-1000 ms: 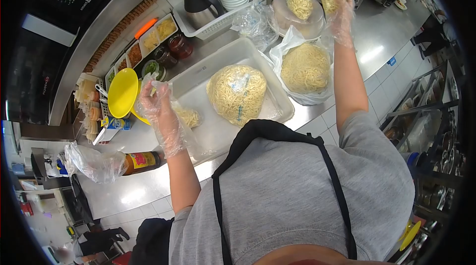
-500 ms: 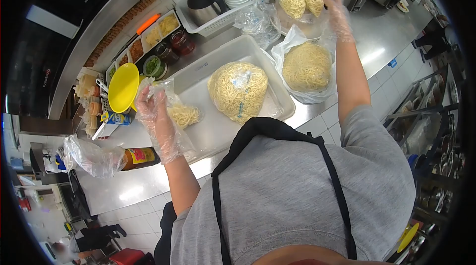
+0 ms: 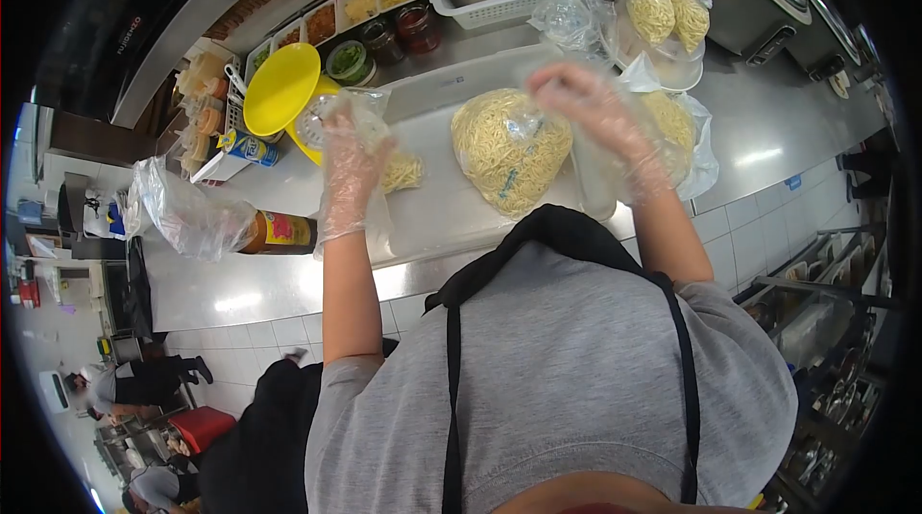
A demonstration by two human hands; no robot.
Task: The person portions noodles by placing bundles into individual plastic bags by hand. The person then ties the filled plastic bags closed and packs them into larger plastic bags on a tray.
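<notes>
My left hand (image 3: pixel 351 168), in a clear plastic glove, is closed on the upper part of a clear plastic bag of noodles (image 3: pixel 401 172), over the left end of a shallow white tray (image 3: pixel 423 211). Some of the bag is hidden behind the hand. My gloved right hand (image 3: pixel 600 120) is above the tray's right side, slightly blurred, with loosely bent fingers and nothing visible in them. Just left of it, a large bag of noodles (image 3: pixel 509 151) lies in the tray. Behind its wrist, more noodles (image 3: pixel 672 125) sit in an open white bag, partly hidden.
Yellow bowls (image 3: pixel 281 88) stand left of the tray, near a brown bottle (image 3: pixel 279 232). Behind are topping containers (image 3: pixel 360 5), jars (image 3: pixel 418 29) and a basket (image 3: pixel 480 10) with a jug and stacked bowls. Two small noodle bags (image 3: pixel 650 12) sit at back right. Other people (image 3: pixel 144 384) are at lower left.
My right hand has moved left and nearer, from beside the small noodle bags to over the tray's right side. My left hand still has the bag. The camera view has shifted.
</notes>
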